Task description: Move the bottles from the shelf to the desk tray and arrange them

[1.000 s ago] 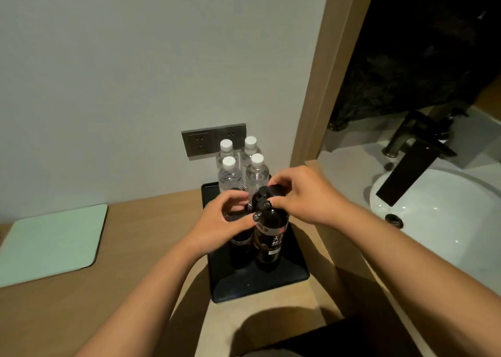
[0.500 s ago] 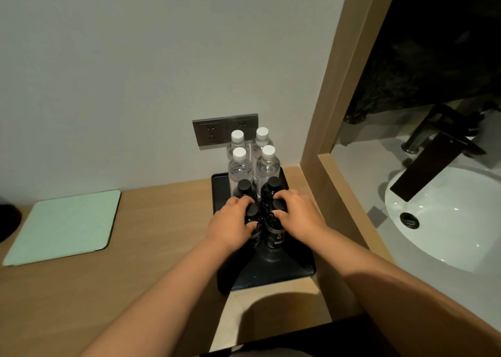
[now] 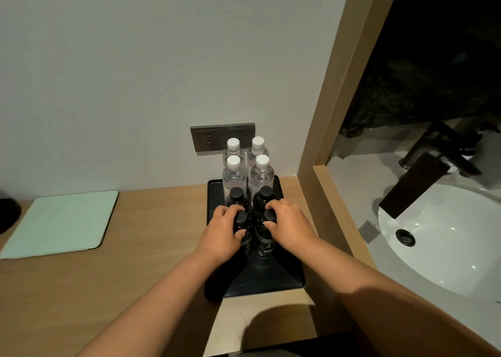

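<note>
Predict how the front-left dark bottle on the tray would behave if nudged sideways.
The dark bottle looks tall and narrow, so it may tip rather than slide. The neighbouring dark bottle on the tray would probably stop it. The left hand would likely steady it.

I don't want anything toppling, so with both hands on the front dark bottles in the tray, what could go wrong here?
The left hand and right hand grip two dark bottles packed tight against the others; a nudge may tip the clear bottles behind. The tray sits near the desk's front edge, so a pull could slide it off.
</note>
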`<action>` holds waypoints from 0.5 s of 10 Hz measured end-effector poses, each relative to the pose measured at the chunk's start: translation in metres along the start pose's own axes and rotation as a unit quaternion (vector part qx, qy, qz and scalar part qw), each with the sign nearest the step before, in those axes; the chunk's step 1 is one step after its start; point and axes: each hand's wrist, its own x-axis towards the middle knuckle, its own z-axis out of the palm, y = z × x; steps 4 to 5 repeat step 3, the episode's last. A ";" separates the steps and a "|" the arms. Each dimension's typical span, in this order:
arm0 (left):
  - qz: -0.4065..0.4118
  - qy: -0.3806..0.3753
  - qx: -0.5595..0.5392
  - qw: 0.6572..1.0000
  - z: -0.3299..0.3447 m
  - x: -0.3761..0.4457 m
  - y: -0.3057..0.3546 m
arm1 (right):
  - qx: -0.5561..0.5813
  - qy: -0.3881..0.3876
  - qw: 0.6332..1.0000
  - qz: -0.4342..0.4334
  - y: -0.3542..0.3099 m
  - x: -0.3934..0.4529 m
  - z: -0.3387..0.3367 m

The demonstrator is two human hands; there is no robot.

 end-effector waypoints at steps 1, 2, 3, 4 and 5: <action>-0.012 0.002 0.004 1.000 0.001 -0.002 0.003 | -0.014 -0.016 1.000 -0.010 0.001 -0.001 -0.005; -0.027 0.017 0.018 0.999 -0.001 -0.006 0.010 | -0.015 -0.024 0.999 -0.023 0.001 -0.005 -0.016; -0.038 0.065 0.014 0.997 -0.009 -0.005 0.021 | -0.003 -0.004 0.999 -0.033 0.006 -0.008 -0.032; -0.038 0.065 0.014 0.997 -0.009 -0.005 0.021 | -0.003 -0.004 0.999 -0.033 0.006 -0.008 -0.032; -0.038 0.065 0.014 0.997 -0.009 -0.005 0.021 | -0.003 -0.004 0.999 -0.033 0.006 -0.008 -0.032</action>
